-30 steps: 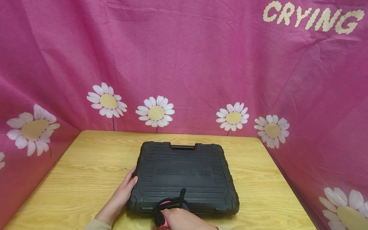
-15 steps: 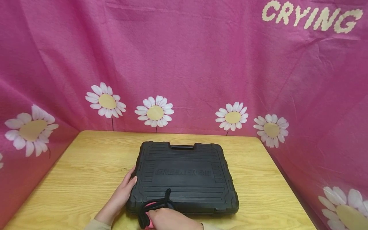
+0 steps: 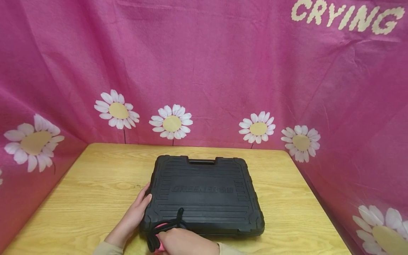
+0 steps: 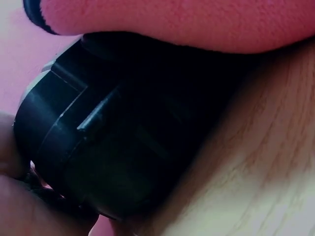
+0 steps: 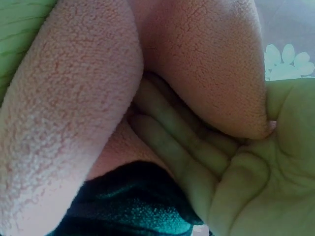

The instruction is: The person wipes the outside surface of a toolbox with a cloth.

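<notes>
A black hard plastic tool case [image 3: 204,189] with raised lettering lies on the wooden table, its carry handle at the far side. Against the case's left side, my left hand [image 3: 135,211] grips the edge; a case corner [image 4: 98,123] fills much of the left wrist view. My right hand [image 3: 188,241] holds a pink fleecy cloth with black edging [image 5: 74,108] at the front left of the case. A black loop of the cloth's edging [image 3: 180,214] sticks up over the lid. In the right wrist view, the fingers [image 5: 182,162] curl into the cloth's folds.
Wood-grain tabletop [image 3: 95,177] extends around the case on both sides and behind it. A pink curtain [image 3: 204,71] printed with daisies and lettering encloses the table at the back and sides.
My right hand has slid leftward along the case's front edge with the cloth, towards the left corner. My left hand and the case have stayed in place.
</notes>
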A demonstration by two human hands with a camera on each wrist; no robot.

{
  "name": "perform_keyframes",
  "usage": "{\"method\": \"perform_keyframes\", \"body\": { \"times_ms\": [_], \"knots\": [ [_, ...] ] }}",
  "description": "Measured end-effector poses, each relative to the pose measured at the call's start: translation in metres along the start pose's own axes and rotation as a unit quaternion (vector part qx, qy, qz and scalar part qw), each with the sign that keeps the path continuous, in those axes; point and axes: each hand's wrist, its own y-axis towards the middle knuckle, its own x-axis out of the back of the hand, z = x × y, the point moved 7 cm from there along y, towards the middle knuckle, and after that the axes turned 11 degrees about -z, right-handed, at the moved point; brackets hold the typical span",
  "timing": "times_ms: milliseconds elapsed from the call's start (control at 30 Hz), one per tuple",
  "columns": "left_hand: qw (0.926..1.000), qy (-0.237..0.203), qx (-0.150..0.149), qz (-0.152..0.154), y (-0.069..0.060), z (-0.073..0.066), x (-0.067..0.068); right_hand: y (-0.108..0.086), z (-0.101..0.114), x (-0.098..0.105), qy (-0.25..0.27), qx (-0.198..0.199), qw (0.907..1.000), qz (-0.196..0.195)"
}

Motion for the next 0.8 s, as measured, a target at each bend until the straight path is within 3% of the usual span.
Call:
{"method": "perform_keyframes", "body": {
  "times_ms": [367, 500, 800],
  "knots": [
    [1.0000, -0.005, 0.005, 0.006, 0.001, 0.002, 0.000, 0.004, 0.028, 0.023, 0.004, 0.008, 0.9998, 0.018],
    [0.9999, -0.008, 0.002, 0.008, 0.001, 0.001, 0.000, 0.009, 0.025, 0.017, -0.014, 0.025, 0.9995, 0.017],
    [1.0000, -0.005, 0.002, 0.006, 0.001, 0.002, 0.000, 0.011, 0.004, -0.007, 0.014, 0.037, 0.9990, 0.018]
  ]
}}
